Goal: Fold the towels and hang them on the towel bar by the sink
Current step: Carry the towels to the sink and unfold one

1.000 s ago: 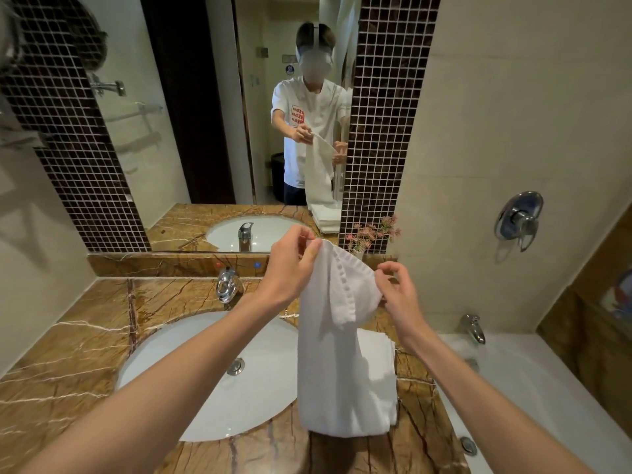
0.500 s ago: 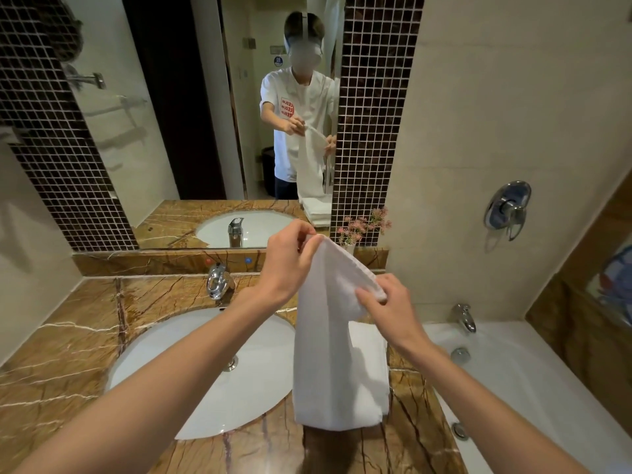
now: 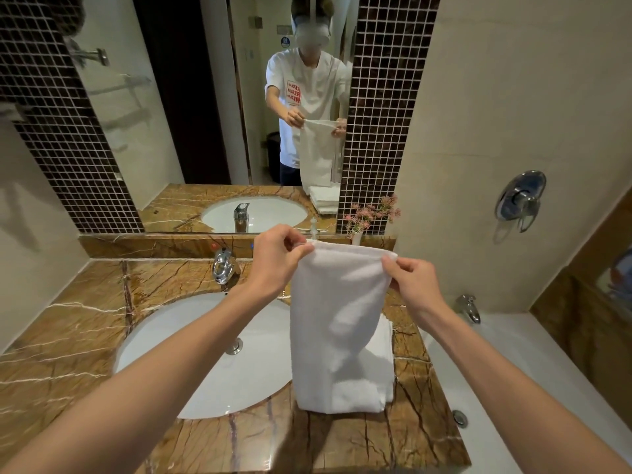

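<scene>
A white towel [image 3: 337, 323] hangs lengthwise over the marble counter, its top edge stretched flat between both hands. My left hand [image 3: 278, 260] pinches the top left corner. My right hand [image 3: 412, 285] pinches the top right corner. The towel's lower end reaches down in front of a stack of folded white towels [image 3: 384, 364] that lies on the counter right of the sink. A towel bar [image 3: 118, 84] shows only as a reflection in the mirror at the upper left.
A white sink [image 3: 191, 357] with a chrome tap [image 3: 222, 266] sits in the brown marble counter [image 3: 68, 330]. A small vase of pink flowers [image 3: 371, 215] stands at the back. The bathtub [image 3: 513, 381] with its spout [image 3: 468, 306] and wall valve [image 3: 521, 200] lies to the right.
The folded-over top flap has been pulled out. My right hand took the right corner and moved apart from the left, so the top edge now stretches flat and level.
</scene>
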Tool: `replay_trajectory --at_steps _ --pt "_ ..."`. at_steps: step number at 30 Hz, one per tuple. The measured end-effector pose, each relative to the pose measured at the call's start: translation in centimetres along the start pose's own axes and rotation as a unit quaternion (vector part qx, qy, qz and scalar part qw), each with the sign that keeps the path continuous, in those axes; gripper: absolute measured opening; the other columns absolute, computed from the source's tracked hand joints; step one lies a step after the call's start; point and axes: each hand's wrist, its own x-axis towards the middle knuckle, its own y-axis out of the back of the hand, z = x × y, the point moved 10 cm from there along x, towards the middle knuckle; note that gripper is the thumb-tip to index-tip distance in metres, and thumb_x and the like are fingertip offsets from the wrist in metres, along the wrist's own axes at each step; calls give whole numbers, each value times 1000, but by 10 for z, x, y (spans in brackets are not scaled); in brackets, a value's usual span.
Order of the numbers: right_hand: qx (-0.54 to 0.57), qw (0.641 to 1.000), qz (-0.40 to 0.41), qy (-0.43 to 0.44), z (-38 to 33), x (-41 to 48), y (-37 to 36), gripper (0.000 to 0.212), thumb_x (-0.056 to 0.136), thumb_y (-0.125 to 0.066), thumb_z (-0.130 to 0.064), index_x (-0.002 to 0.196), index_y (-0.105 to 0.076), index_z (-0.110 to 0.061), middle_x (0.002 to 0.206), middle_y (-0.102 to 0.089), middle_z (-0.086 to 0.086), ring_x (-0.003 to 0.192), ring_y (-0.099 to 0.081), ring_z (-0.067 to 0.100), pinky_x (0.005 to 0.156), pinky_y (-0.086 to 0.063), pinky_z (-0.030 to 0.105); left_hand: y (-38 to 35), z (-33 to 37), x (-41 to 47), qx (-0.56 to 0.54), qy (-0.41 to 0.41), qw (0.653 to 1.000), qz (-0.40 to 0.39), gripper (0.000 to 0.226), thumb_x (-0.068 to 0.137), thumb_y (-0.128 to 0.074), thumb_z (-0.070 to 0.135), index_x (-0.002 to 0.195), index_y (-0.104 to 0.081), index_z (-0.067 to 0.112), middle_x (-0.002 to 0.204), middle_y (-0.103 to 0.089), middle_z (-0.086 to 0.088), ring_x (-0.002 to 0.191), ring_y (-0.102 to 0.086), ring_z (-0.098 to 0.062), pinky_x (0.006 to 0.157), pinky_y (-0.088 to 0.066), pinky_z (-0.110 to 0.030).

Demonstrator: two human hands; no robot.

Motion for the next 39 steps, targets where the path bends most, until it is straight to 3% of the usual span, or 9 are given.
replay_trajectory --at_steps 6,9,12,16,20,27,32,36,39 --pt "5 999 36 12 -9 3 -12 21 90 -65 -16 71 -75 -16 79 -71 6 74 -63 19 71 -56 36 5 -20 -1 -26 33 999 17 16 74 -81 19 82 -67 18 70 -60 4 63 -52 -7 55 -44 -9" --pt "19 998 57 23 -14 5 -14 18 87 -66 -7 98 -71 -20 97 -69 1 87 -66 15 73 -58 27 2 -33 -1 -50 58 997 4 36 77 -78 18 110 -68 11 86 -65 7 75 -57 -4 66 -46 -8" --pt "23 997 67 5 -13 7 -16 34 86 -67 -5 119 -63 -13 102 -66 0 92 -64 11 75 -56 24 -1 -43 0 -32 67 997 -21 27 81 -74 19 106 -72 7 98 -71 0 81 -61 -5 71 -45 -10" --pt "-6 998 58 12 -19 8 -24 15 86 -68 -10 92 -72 -23 94 -70 -3 90 -66 15 68 -56 24 1 -51 0 -36 65 997 -35 8 82 -70 21 87 -74 16 78 -68 9 73 -61 -4 60 -43 -10" --pt "-59 997 31 46 -31 8 -38 18 89 -63 -10 81 -68 -25 89 -68 -1 84 -63 13 70 -56 25 3 -59 -1 -67 71 994 -43 4 85 -67 18 83 -68 20 78 -66 11 72 -59 -4 58 -44 -12" --pt "-71 994 2 86 -57 12 -75 15 91 -61 -12 84 -65 -25 82 -64 -3 74 -59 7 61 -52 18 9 -89 -14 -148 126 977 -84 10 85 -69 19 94 -70 16 83 -73 2 75 -68 -10 60 -54 -20" --pt "-89 991 -28 100 -72 16 -100 24 90 -59 -7 86 -65 -30 88 -67 -4 80 -62 8 62 -50 18 20 -103 -23 -176 150 967 -105 2 86 -69 17 84 -69 17 84 -72 -13 75 -64 -20 72 -56 -41" --pt "-78 989 -52 115 -81 20 -117 22 88 -61 -6 96 -67 -25 86 -70 -3 78 -66 11 65 -57 23 44 -94 -21 -187 149 969 -65 10 96 -54 22 88 -55 16 85 -63 -15 77 -61 -22 72 -54 -51" --pt "-52 988 -73 129 -90 26 -129 23 87 -63 -8 92 -69 -29 82 -72 -6 77 -69 11 59 -55 21 72 -76 -15 -194 139 971 -7 12 97 -51 24 89 -53 15 92 -60 -14 83 -61 -28 71 -53 -48"
